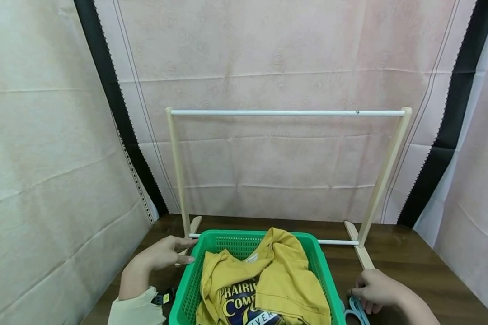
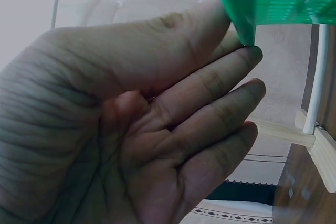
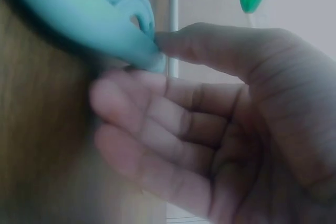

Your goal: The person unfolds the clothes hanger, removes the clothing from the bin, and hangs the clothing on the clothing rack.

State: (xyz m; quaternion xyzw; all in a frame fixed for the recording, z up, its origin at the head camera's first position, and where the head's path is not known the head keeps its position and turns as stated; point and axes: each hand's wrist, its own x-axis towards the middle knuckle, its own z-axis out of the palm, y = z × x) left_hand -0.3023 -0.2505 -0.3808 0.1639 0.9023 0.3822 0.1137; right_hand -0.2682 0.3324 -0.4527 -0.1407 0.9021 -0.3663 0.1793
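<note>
A green basket (image 1: 187,289) holds a crumpled yellow shirt (image 1: 297,271) with dark printed lettering. My left hand (image 1: 164,255) is at the basket's upper left corner; in the left wrist view this hand (image 2: 157,108) has its thumb and fingertips at the green rim (image 2: 239,9), the fingers fairly straight. To the right of the basket, my right hand (image 1: 384,293) pinches a light blue hanger-like item (image 1: 355,311) low over the table. The right wrist view shows the thumb and curled fingers of this hand (image 3: 194,114) at the end of the blue piece (image 3: 89,19).
Behind the basket stands a rack with a white top bar (image 1: 284,113), pale wooden posts (image 1: 384,180) and a low white bar (image 1: 337,242). The brown tabletop (image 1: 415,253) spreads around it. Pale fabric walls (image 1: 268,54) with black strips enclose the back and sides.
</note>
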